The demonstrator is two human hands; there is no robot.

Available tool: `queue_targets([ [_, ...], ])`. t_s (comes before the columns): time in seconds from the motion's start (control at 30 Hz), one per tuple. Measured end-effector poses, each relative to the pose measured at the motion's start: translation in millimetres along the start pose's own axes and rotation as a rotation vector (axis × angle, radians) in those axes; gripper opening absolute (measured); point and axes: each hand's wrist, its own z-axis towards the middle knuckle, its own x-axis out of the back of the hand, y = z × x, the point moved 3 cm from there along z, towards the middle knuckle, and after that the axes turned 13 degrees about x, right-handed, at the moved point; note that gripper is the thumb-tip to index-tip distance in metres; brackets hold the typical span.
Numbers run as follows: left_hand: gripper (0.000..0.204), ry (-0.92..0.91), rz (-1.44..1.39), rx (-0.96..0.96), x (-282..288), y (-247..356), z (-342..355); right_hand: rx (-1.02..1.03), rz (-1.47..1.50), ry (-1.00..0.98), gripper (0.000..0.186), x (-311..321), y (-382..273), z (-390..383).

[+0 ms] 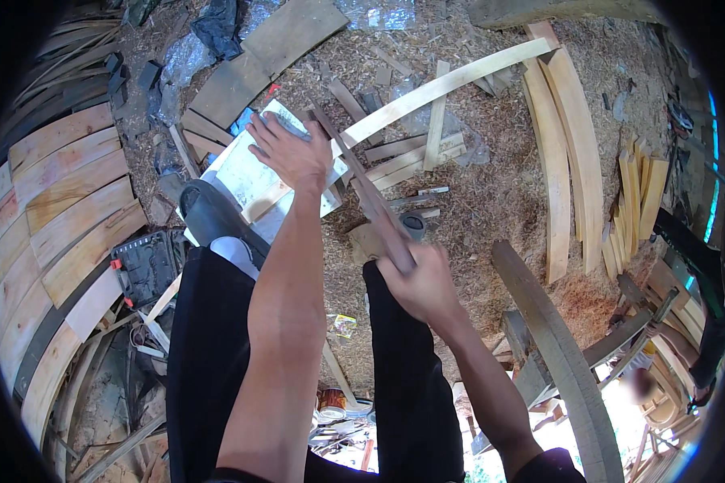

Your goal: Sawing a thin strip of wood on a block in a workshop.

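My left hand [294,153] lies with fingers spread at the top of a white board [234,177], over a long, pale curved wooden strip [451,80]. My right hand [419,278] grips the near end of a long brown tool [379,205], perhaps a saw; its narrow far part crosses the strip just right of my left hand. I cannot tell whether it touches the strip. A grey boot [213,213] is beside the board, under the lower end of the strip.
Wooden planks [64,209] and a black tool case [141,266] lie left. Curved boards [572,161] and short slats [640,193] lie right. A thick curved beam [556,354] rises at lower right, near another person's arm [673,342]. Chips and scraps cover the ground.
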Motion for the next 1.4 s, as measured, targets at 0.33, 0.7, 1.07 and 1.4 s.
queue_targets([
  [0.33,0.072,0.011,0.002,-0.003,0.4,2.0,-0.1,-0.061,-0.059,-0.035,0.018,24.5,-1.9,-50.5],
  [0.7,0.074,-0.011,0.007,0.003,0.8,4.5,1.3,-0.009,-0.046,-0.003,0.034,-28.0,9.9,90.3],
  [1.07,0.073,0.011,-0.009,-0.01,0.4,1.1,-1.4,-0.021,0.018,0.046,0.029,-14.3,-2.9,40.0],
  [1.4,0.072,0.02,0.0,0.003,1.6,3.6,-0.9,-0.139,-0.019,-0.066,0.025,18.0,-2.4,-44.5],
])
